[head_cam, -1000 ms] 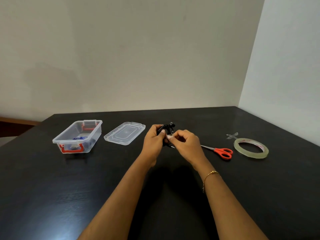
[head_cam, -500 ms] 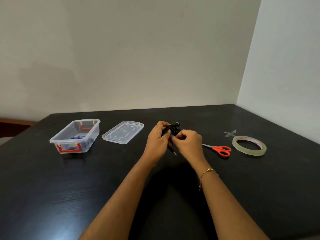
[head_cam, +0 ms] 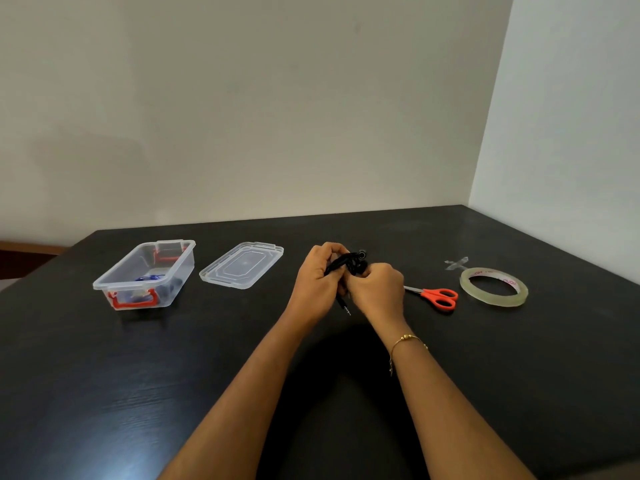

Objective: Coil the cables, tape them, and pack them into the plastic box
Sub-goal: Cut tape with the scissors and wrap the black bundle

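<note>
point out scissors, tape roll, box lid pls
scissors [head_cam: 439, 296]: head view, on the orange handles.
tape roll [head_cam: 493, 296]: head view, on the near side of the ring.
box lid [head_cam: 241, 265]: head view, on the middle of its flat panel.

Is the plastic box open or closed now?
Open. The box has no lid on it; the lid lies flat on the table beside it.

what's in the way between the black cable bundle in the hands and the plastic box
Nothing visible blocks it. Both hands, left hand and right hand, grip the black cable. The plastic box stands open to their left. Its lid lies flat on the table between them, low enough to pass over.
</note>
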